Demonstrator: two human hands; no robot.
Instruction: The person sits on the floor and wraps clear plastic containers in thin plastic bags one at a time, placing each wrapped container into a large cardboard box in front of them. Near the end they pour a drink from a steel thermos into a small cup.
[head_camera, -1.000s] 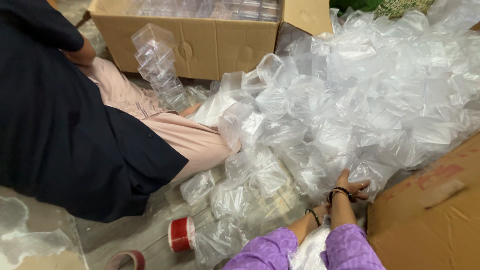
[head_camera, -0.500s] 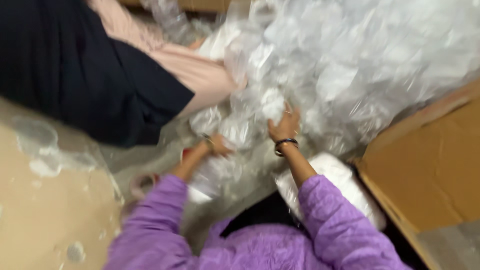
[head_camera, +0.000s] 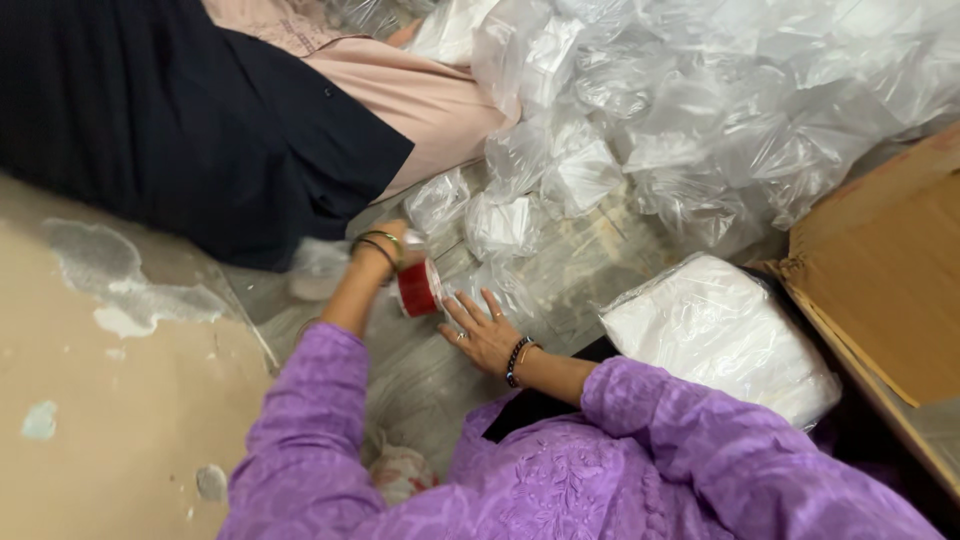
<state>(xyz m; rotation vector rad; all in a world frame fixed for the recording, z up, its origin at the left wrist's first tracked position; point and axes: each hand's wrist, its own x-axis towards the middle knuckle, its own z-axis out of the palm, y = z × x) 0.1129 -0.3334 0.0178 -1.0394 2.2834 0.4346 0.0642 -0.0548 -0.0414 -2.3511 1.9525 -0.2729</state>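
Left hand, wrist ringed with bangles, is closed around a red roll of tape and lifts it just off the grey floor. The roll sits between the seated person's dark garment on the left and the pile of bags on the right.

Right hand, beaded bracelet at the wrist, lies flat with fingers spread and grips nothing. It presses on a small clear plastic bag just beside the roll.

Judgement: the step in hand looks like picking up tape to seal a bag. The next move would call for finding the tape's free end while the flat hand keeps the bag steady.

Containers, further right:
- Heap of clear plastic bags, each apparently stuffed with clear containers; contents too blurred to tell exactly.
- White packet in clear wrap, beside the knee.
- Brown cardboard box flap at far right; inside not visible.
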